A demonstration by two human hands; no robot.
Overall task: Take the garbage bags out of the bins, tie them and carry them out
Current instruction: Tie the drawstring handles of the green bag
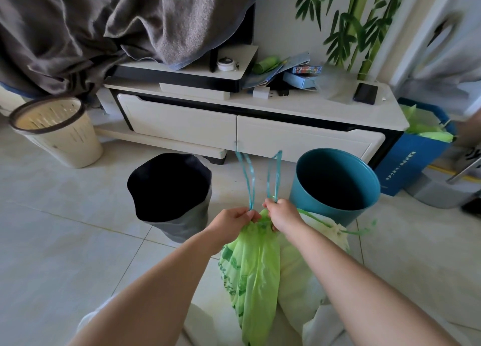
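your left hand (234,219) and right hand (282,215) each pinch one of the teal drawstring loops (277,181) at the neck of the thin green plastic garbage bag (250,267), near centre. an uneven pull could tear the film.

- Soft, even daylight, fairly bright; colours lean cool and pale.
- The floor (65,228) tiles carry a dull sheen, with faint, soft-edged shadows at the feet of the bins.
- The insides of the black bin (169,187) and the teal bin (335,179) fall to near black, and detail there is lost.
- The green bag (252,267) glows where light passes through its thin film.
- The centre is sharp: the left hand (231,222), the right hand (282,215) and the strings (252,192) are crisp.
- The right edge is smeared: the door (442,46) is streaked, and the clear plastic (335,82) on the cabinet (182,121) is hazy.
- Wide-angle bend: cabinet edges bow, tile lines curve, forearms swell toward the bottom edge.
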